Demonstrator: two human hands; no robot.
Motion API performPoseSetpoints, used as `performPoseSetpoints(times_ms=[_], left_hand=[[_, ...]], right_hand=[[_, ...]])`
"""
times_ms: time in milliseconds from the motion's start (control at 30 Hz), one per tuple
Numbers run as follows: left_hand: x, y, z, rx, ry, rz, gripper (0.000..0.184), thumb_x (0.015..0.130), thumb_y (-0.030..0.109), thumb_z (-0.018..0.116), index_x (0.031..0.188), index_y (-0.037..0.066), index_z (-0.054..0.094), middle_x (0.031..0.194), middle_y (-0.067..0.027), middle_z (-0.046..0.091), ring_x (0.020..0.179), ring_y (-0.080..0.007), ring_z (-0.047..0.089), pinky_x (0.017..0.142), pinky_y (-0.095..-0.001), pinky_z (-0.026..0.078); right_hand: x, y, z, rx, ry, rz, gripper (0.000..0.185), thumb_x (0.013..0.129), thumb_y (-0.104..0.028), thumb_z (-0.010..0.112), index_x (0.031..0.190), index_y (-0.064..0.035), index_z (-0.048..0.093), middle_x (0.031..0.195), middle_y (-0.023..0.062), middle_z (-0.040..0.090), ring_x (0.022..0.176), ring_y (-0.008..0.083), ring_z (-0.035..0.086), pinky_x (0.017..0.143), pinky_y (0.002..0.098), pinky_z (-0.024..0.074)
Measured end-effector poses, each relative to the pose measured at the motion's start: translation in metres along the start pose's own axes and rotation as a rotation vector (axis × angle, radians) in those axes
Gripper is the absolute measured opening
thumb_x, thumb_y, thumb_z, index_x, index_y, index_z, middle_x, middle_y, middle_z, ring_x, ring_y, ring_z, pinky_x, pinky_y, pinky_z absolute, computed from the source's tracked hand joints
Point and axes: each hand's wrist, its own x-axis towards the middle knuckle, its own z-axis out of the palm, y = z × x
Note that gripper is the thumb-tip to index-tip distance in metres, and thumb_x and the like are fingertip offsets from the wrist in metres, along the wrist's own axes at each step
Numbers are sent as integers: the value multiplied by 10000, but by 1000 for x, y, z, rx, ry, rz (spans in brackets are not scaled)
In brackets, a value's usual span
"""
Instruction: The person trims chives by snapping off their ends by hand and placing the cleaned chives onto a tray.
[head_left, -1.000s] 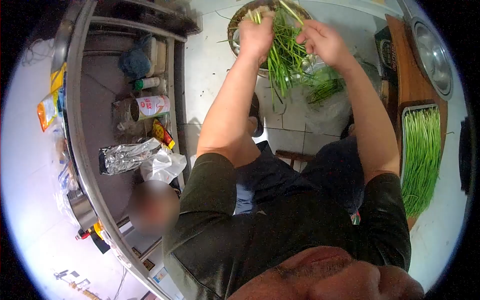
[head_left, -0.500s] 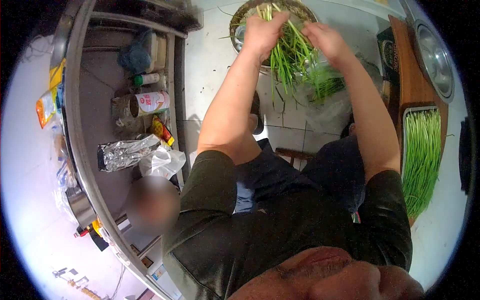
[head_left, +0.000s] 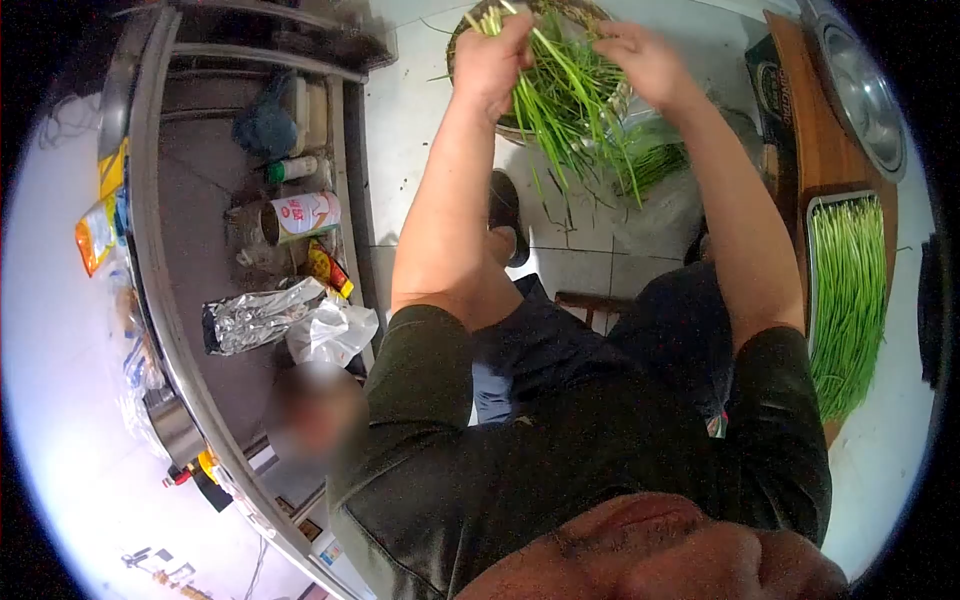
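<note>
My left hand (head_left: 490, 70) is closed around a bundle of green chives (head_left: 545, 130), pale stem ends up and long leaves hanging down to the right. Just right of the bundle is my right hand (head_left: 650, 68), its fingers partly apart and nothing plainly held in them. Both hands are over a round basket (head_left: 465, 30) with loose greens in it. Beside the basket, under my right forearm, more chives (head_left: 655, 165) lie in a clear plastic bag (head_left: 650, 220) on the floor.
At right, a tray of neatly lined-up chives (head_left: 847, 300) and a metal basin (head_left: 862, 95) rest on a brown wooden surface (head_left: 835, 140). A dark box (head_left: 770, 90) stands beside it. On the left, a shelf holds a tin (head_left: 305, 217), a foil bag (head_left: 265, 318) and a white plastic bag (head_left: 335, 330).
My left hand has moved slightly left with the chives. My right hand has drawn a little apart from the bundle, and its fingers have loosened. The whole view has shifted slightly.
</note>
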Motion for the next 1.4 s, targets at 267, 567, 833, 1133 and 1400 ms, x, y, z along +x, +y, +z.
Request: performPoseSetpoints(times_ms=[267, 567, 833, 1133, 1400], left_hand=[[-8, 12, 8, -88, -86, -117, 170, 941, 237, 609, 968, 72, 635, 631, 42, 474, 532, -79, 425, 472, -222, 332], [-3, 1, 11, -310, -113, -10, 129, 859, 123, 688, 792, 54, 603, 622, 1, 527, 511, -120, 481, 476, -283, 387], [-3, -5, 14, -317, -9, -7, 115, 838, 71, 705, 811, 60, 593, 687, -18, 574, 534, -123, 527, 483, -274, 429], [-19, 33, 26, -154, 73, -223, 300, 910, 277, 666, 1010, 5, 586, 741, -60, 567, 620, -180, 556, 524, -331, 465], [-26, 79, 21, -373, -162, 8, 369, 990, 364, 500, 1142, 29, 532, 965, -106, 606, 850, -237, 616, 763, -382, 522]], right_hand=[[-16, -36, 31, 186, -225, -28, 297, 949, -228, 591, 1094, 29, 631, 906, 42, 667, 854, 126, 620, 778, 250, 491], [-32, -63, 42, -287, -62, -141, 275, 915, -264, 544, 899, -5, 636, 821, 220, 640, 771, 388, 634, 705, 450, 497], [-40, -65, 54, -190, 39, -78, 314, 926, -321, 540, 969, -23, 629, 933, 231, 630, 853, 399, 619, 763, 434, 492], [-27, -46, 55, 355, -361, 133, 338, 923, -258, 610, 1136, -7, 534, 931, 74, 640, 805, 151, 603, 727, 299, 502], [-44, -115, 30, 765, -499, 266, 337, 980, -266, 497, 1230, -42, 522, 875, 25, 555, 734, 133, 545, 684, 297, 496]])
